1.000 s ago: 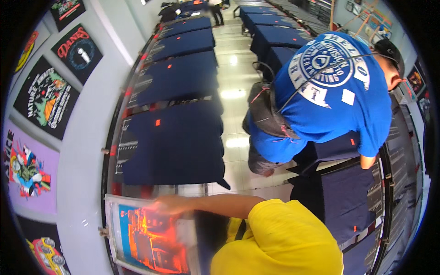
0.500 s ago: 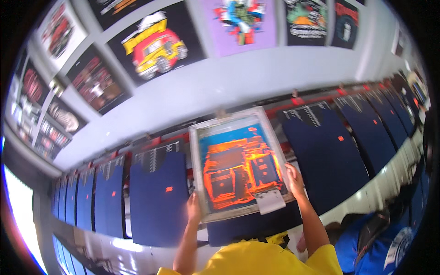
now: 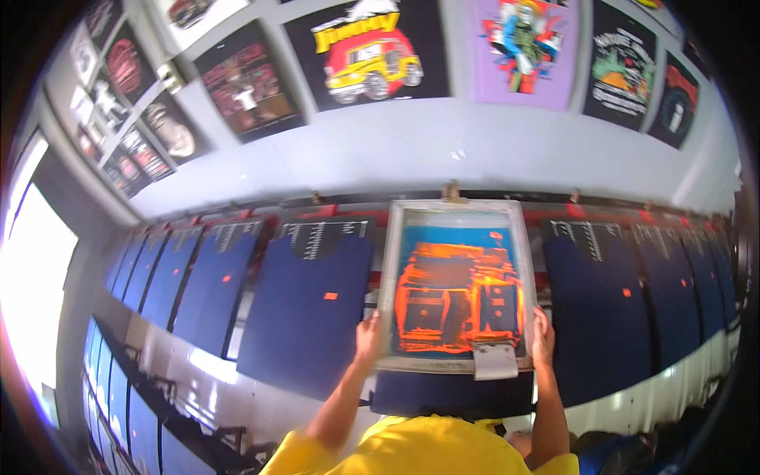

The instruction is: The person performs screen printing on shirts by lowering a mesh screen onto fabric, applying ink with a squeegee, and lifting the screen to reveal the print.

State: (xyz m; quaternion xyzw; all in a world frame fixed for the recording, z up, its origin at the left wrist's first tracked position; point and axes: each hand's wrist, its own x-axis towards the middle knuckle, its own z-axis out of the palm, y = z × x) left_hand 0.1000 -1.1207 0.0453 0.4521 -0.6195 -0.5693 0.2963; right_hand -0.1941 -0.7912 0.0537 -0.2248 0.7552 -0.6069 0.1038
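Observation:
A screen-printing frame (image 3: pixel 427 365) with a pale, worn rim lies in front of me over a dark blue shirt panel (image 3: pixel 451 396), whose lower part shows below it. I cannot tell whether the two touch. Bright orange ink (image 3: pixel 459 277) is smeared across its blue mesh. A flat whitish piece (image 3: pixel 495 362) rests at the frame's lower right corner and overlaps the rim. My left hand (image 3: pixel 368 339) grips the frame's left side near the bottom. On the opposite side, my right hand (image 3: pixel 542 336) holds the right edge, fingers curled against it.
Dark blue shirt panels on boards stand in a row to the left (image 3: pixel 305 309) and right (image 3: pixel 598 309), each with a small orange mark. A dark rail (image 3: pixel 380 198) with clamps runs behind them. Printed posters (image 3: pixel 368 55) hang on the wall. Another row of panels (image 3: pixel 119 388) is at lower left.
My view has turned and levelled, so the frame appears straighter and further right. Both hands still hold its sides. The person in blue at lower right has mostly left the view.

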